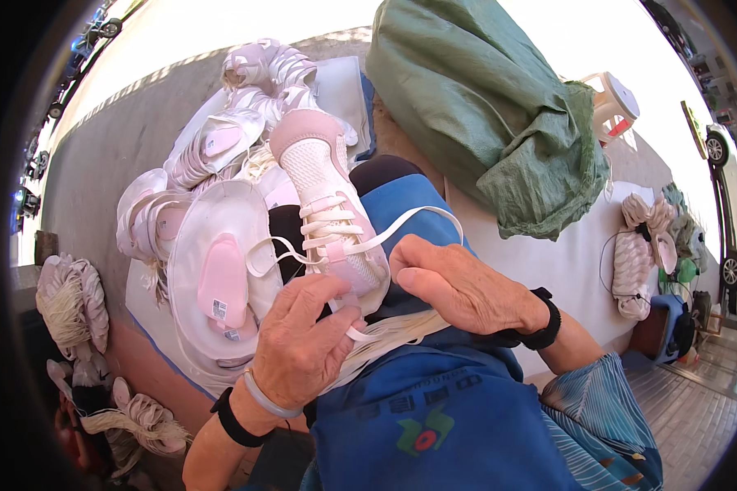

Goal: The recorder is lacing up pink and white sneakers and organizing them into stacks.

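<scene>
Head view: my left hand pinches a white lace at the sneaker on my lap, centre frame. My right hand grips the shoe's side at 3 o'clock. Pile of pink-white shoes at 10 o'clock, green sack at 1 o'clock.
</scene>
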Demonstrator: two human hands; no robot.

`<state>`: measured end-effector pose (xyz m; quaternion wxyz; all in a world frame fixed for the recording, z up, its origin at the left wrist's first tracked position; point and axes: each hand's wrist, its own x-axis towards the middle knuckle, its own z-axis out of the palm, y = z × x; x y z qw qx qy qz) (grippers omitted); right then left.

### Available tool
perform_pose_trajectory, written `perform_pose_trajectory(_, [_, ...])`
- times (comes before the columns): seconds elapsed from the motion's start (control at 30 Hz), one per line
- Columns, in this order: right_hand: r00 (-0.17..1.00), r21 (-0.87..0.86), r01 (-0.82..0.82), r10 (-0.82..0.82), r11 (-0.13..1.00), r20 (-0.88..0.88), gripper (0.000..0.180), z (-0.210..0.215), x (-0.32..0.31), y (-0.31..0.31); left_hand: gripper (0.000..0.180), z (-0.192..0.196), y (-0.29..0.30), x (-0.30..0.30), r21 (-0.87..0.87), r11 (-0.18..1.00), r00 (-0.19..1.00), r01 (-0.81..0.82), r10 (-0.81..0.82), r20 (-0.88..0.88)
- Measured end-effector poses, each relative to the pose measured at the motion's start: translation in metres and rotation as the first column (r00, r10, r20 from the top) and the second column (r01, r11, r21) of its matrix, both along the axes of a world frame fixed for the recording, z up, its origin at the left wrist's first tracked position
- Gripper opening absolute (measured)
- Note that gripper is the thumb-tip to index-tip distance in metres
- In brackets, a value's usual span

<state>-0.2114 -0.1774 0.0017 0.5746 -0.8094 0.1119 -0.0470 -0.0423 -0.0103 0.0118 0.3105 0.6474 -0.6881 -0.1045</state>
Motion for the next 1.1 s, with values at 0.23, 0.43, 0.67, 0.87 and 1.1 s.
perform_pose_trajectory(0.23, [0.978,0.122,0.157,-0.137,0.98,-0.156,0.019,0.001,0.0,0.003,0.013,0.001,0.006,-0.046,0.11,0.953,0.89,0.283,-0.218,-0.4])
perform_pose_trajectory(0.43, [0.98,0.221,0.163,-0.132,0.962,-0.15,0.028,-0.008,0.002,-0.008,0.016,0.009,-0.002,-0.029,0.556,0.829,0.77,0.062,0.314,-0.555])
perform_pose_trajectory(0.67, [0.979,0.355,0.115,-0.045,0.928,-0.197,0.024,-0.006,-0.005,-0.021,0.015,0.005,0.001,-0.011,0.616,0.783,0.82,-0.081,0.404,-0.406])
perform_pose_trajectory(0.87, [0.994,0.327,0.112,-0.107,0.938,-0.033,0.019,-0.015,-0.004,-0.01,0.02,0.012,-0.014,-0.012,0.587,0.777,0.844,-0.226,0.457,-0.28])
perform_pose_trajectory(1.1, [0.988,-0.003,0.153,-0.153,0.988,0.008,0.019,-0.031,0.003,-0.004,0.026,-0.003,-0.025,-0.016,0.392,0.872,0.886,-0.293,0.402,-0.232])
